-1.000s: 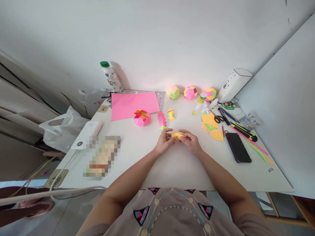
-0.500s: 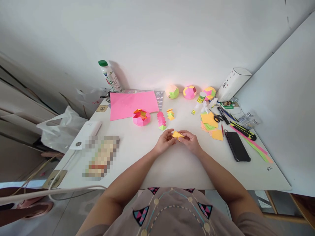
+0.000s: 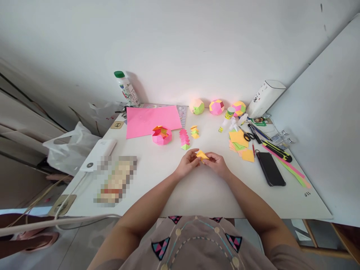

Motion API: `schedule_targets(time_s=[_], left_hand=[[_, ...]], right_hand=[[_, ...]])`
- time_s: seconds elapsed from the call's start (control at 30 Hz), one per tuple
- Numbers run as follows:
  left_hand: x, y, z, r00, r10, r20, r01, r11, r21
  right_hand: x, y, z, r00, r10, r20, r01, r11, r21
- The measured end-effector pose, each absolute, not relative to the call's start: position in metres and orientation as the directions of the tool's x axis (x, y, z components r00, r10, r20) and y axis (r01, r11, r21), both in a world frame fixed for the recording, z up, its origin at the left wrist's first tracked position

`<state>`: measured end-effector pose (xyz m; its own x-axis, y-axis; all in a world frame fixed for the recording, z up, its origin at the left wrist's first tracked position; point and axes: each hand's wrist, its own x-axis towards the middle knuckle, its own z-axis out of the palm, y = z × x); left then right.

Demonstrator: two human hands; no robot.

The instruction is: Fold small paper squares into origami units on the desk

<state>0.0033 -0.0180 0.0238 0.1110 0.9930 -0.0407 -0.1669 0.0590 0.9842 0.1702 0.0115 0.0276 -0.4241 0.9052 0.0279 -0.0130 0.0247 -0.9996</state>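
Note:
Between my hands, over the white table (image 3: 152,168), is a small folded orange paper piece (image 3: 201,155). My left hand (image 3: 189,163) pinches its left side, and my right hand (image 3: 215,164) grips the right side with thumb and fingers. Just beyond lie a row of folded pink paper pieces (image 3: 184,136) with a green one at its near end, and a short row of orange and green folded pieces (image 3: 195,131). Left of these sits a partly built pink paper ball (image 3: 161,135) whose top is open, showing orange and red inside.
Three paper balls (image 3: 216,107) stand along the wall beside a glue bottle (image 3: 229,113). Paper squares (image 3: 239,138), scissors (image 3: 247,135), a cutter (image 3: 277,150) and a black phone (image 3: 270,168) lie right. A pink sheet (image 3: 152,119), bottle (image 3: 128,90) and power strip (image 3: 98,154) are left.
The orange paper piece has turned slightly in my fingers, its right tip now nearer my right fingertips. Both hands stay in nearly the same place.

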Motion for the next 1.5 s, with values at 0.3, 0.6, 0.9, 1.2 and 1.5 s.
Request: schedule_targets(time_s=[0.3,0.6,0.9,1.2,1.5], left_hand=[[0.0003,-0.0177,0.0218,0.092,0.994,-0.061,-0.183,0.078,0.980],[0.0028,-0.0186,0.0240,0.132,0.982,-0.136,-0.217,0.163,0.963],[0.0018,-0.0160,0.0204,0.049,0.981,-0.188,-0.288,0.195,0.938],[0.0030,-0.0152,0.0216,0.054,0.986,-0.156,-0.274,0.164,0.947],[0.0016,-0.0185,0.0271,0.140,0.984,-0.108,-0.143,0.128,0.981]], right_hand=[[0.1744,0.0102,0.0285,-0.455,0.890,0.024,-0.022,0.015,-1.000],[0.1743,0.0108,0.0256,-0.423,0.905,0.052,-0.021,0.048,-0.999],[0.1727,0.0096,0.0257,-0.410,0.909,0.070,-0.057,0.051,-0.997],[0.1709,0.0080,0.0238,-0.479,0.870,0.112,-0.050,0.101,-0.994],[0.1703,0.0081,0.0317,-0.406,0.914,0.020,0.055,0.046,-0.997]])
